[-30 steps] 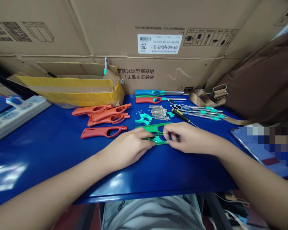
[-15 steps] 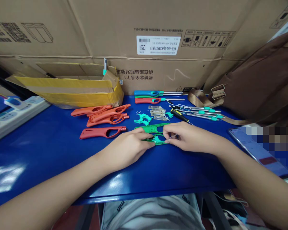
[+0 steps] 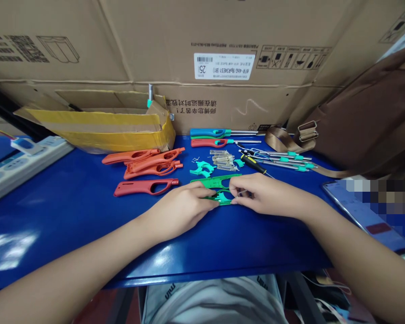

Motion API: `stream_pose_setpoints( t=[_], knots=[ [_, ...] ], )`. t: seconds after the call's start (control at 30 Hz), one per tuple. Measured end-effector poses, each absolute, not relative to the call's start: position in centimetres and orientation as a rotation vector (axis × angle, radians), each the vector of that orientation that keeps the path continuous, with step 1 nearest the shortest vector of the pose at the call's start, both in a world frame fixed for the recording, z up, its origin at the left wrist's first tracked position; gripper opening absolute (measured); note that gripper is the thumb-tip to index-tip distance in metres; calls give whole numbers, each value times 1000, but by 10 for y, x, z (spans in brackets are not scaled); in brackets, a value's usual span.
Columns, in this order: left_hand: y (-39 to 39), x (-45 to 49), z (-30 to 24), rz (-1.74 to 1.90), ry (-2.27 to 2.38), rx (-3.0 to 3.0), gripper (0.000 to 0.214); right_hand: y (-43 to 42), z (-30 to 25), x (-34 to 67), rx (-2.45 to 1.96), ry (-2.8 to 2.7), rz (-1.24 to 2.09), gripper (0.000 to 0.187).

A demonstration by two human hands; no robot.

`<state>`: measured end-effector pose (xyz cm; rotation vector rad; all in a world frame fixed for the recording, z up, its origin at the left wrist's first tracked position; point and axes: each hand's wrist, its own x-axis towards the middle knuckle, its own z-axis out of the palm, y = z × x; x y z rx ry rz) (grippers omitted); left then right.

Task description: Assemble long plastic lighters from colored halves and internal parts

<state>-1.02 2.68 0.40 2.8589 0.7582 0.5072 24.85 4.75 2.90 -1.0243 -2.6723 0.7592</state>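
Between my hands is a green lighter shell half, with a teal trigger piece lying inside it. My left hand is closed around the shell's left end, thumb on the near side and fingers on the far side. At the right end, my right hand pinches with thumb and fingertips; something thin shows between them, too small to name. A second green shell half lies just beyond, partly hidden by both hands. Loose teal triggers and clear fuel tanks lie farther back.
Red-orange shell halves lie left. Assembled lighters, a screwdriver and metal nozzle tubes lie at the back. A yellow-taped box, power strip, phone and brown bag surround the work.
The view has shifted slightly, moving everything a little down and right. My right fingertips have changed position slightly at the shell's right end; my left hand keeps its grip.
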Motion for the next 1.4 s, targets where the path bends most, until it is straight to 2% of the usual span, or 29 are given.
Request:
stream_pose_setpoints(
  t=[0.43,0.73,1.4],
  knots=[
    [27,-12,3,527,775,2806,23,45,32,246,-1065,-2653,804,7],
    [30,-15,5,454,758,2761,27,48,27,245,-950,-2705,727,12],
    [28,-14,11,358,842,2695,15,48,17,237,-1120,-2589,693,19]
  ],
)
